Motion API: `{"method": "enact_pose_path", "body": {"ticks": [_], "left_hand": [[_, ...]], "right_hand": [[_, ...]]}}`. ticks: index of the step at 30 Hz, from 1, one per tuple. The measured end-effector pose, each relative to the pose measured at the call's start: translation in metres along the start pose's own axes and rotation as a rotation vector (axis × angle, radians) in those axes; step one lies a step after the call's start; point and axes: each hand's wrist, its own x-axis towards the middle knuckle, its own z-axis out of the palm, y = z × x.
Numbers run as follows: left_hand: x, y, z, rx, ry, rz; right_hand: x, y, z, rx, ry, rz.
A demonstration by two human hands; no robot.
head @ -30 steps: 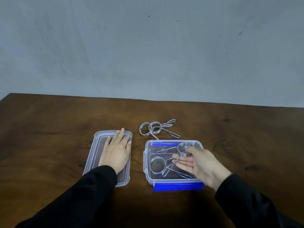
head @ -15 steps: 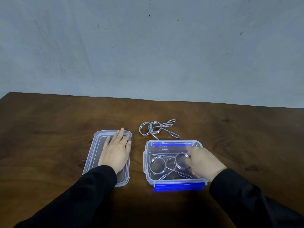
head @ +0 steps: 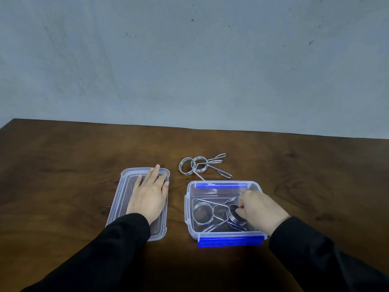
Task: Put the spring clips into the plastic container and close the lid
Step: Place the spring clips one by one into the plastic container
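Note:
An open clear plastic container (head: 188,209) with blue latches stands on the wooden table. One metal spring clip (head: 202,214) lies inside it on the left. My right hand (head: 260,209) reaches into the container's right half, fingers curled onto the ring of a second spring clip (head: 232,219) that rests on the bottom, its arms crossing the first one. Behind the container two more spring clips (head: 192,166) lie overlapped on the table. The clear lid (head: 117,199) lies flat to the left, and my left hand (head: 149,197) rests palm down on it, fingers spread.
The dark wooden table (head: 63,165) runs back to a grey wall (head: 189,60). A blue latch flap (head: 230,242) sticks out from the container's near side. Both black sleeves come in from the bottom edge.
My right hand has carried the second spring clip from above the container's far rim down onto its bottom. My left hand and the lid have stayed still.

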Motion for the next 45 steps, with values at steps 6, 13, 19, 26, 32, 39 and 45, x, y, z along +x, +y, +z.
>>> {"method": "enact_pose_path", "body": {"ticks": [6, 13, 19, 26, 32, 39, 45], "left_hand": [[0.000, 0.000, -0.002, -0.006, 0.006, 0.002], [-0.001, 0.000, 0.001, -0.012, 0.027, 0.010], [-0.001, -0.001, 0.002, -0.019, 0.039, 0.010], [-0.001, 0.000, 0.000, -0.036, 0.040, 0.002], [-0.001, 0.000, 0.002, -0.039, 0.048, 0.002], [-0.001, 0.001, 0.001, -0.026, 0.055, 0.010], [-0.001, 0.000, 0.002, -0.020, 0.046, 0.005]], "right_hand": [[0.008, -0.006, -0.018, 0.055, 0.243, -0.100], [0.063, -0.033, -0.035, 0.174, 0.327, -0.245], [0.100, -0.059, -0.030, -0.085, 0.168, -0.268], [0.115, -0.070, -0.028, -0.323, 0.248, -0.319], [0.122, -0.063, -0.030, -0.347, 0.299, -0.371], [0.121, -0.043, -0.045, -0.133, 0.394, -0.400], [0.125, -0.035, -0.035, 0.031, 0.134, -0.318]]}}
